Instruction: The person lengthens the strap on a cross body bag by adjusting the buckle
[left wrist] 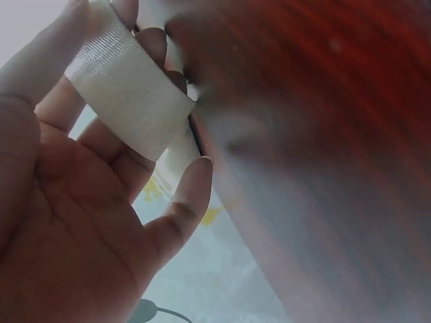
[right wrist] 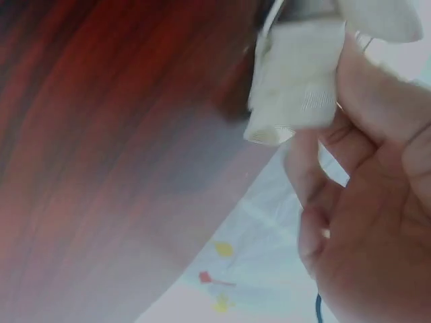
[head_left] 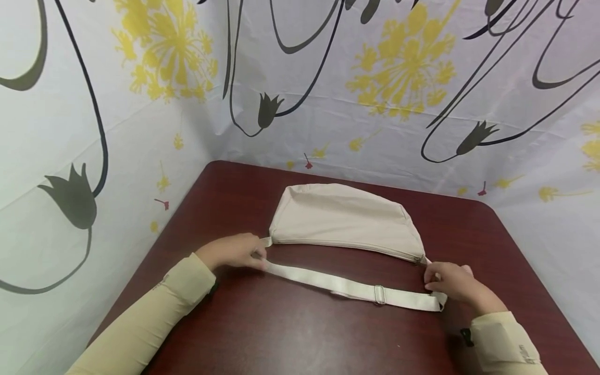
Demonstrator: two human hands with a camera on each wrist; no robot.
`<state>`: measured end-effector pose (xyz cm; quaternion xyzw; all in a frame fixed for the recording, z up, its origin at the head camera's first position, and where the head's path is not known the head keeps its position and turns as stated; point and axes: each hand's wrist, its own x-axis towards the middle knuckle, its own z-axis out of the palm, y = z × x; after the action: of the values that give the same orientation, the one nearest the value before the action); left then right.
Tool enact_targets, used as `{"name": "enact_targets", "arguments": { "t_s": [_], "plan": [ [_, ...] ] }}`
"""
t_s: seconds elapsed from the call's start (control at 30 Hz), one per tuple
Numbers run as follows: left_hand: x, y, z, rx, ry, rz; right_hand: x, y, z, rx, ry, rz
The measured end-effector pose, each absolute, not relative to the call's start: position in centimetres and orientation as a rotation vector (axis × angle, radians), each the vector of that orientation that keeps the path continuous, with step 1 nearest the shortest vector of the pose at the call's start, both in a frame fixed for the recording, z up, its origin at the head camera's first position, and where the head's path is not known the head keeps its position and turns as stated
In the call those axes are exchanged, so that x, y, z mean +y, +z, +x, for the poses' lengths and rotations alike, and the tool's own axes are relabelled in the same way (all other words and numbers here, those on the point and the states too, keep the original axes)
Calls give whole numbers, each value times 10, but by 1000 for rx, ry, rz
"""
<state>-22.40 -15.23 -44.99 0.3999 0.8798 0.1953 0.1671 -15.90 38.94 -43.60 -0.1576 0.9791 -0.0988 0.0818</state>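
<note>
A cream zippered shoulder bag point(head_left: 344, 219) lies on the table, its zip edge facing the near side. Its webbing strap point(head_left: 319, 278) runs across the tabletop in front of it, with a metal slider buckle point(head_left: 379, 295) toward the right. At the bag's left end, my left hand point(head_left: 236, 252) pinches the strap; the left wrist view shows the webbing point(left wrist: 131, 91) between thumb and fingers. My right hand point(head_left: 454, 284) holds the strap near the bag's right corner. Folded webbing point(right wrist: 296, 81) sits at the right thumb and fingers, though the fingertips are partly hidden.
The dark red wooden table point(head_left: 290, 333) has rounded far corners. White cloth point(head_left: 300, 140) printed with yellow flowers and grey tulips hangs around its back and sides.
</note>
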Motion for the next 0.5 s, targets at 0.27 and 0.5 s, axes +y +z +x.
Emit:
{"name": "enact_targets", "arguments": {
  "t_s": [0.27, 0.5],
  "plan": [
    [-150, -450, -225, 2472, 577, 1150, 404, -434, -158, 3048, -183, -441],
    [-150, -449, -223, 2540, 529, 1179, 405, -434, -156, 3043, -251, -423]
  ]
}}
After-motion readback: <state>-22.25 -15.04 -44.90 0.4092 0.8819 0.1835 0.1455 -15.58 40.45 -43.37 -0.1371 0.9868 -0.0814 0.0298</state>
